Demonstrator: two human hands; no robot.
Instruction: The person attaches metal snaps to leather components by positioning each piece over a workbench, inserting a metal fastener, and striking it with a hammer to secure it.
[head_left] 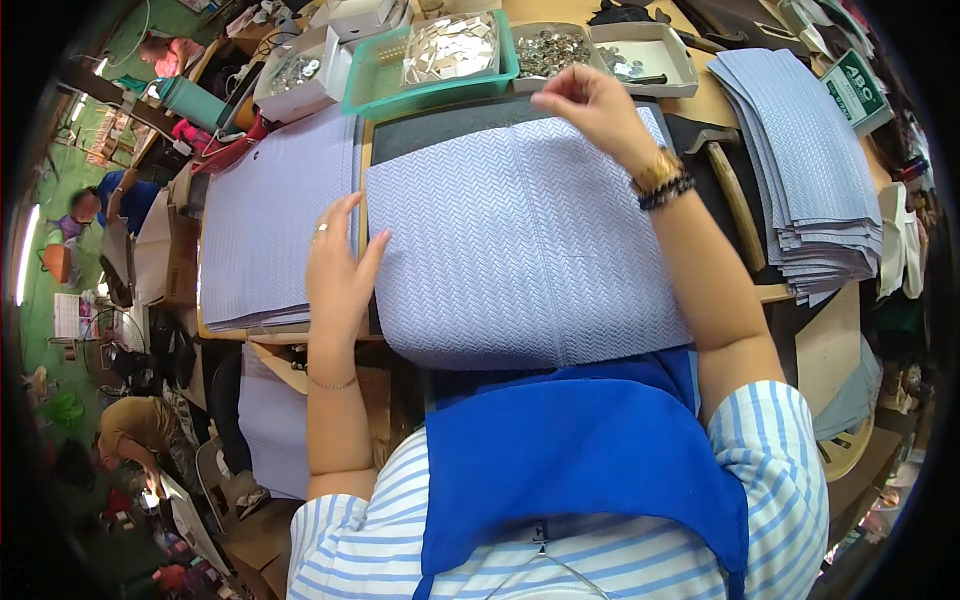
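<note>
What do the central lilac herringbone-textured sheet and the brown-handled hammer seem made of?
Lilac herringbone-textured sheet: probably satin synthetic leather, given its soft sheen and embossed relief. Brown-handled hammer: matte handle, apparently wood by its uneven brown; dull grey head, likely metal.

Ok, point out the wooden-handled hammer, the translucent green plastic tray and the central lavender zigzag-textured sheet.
Wooden-handled hammer [735, 200]: head view, on the handle.
Translucent green plastic tray [438, 102]: head view, front wall.
Central lavender zigzag-textured sheet [530, 240]: head view, middle of upper surface.
</note>
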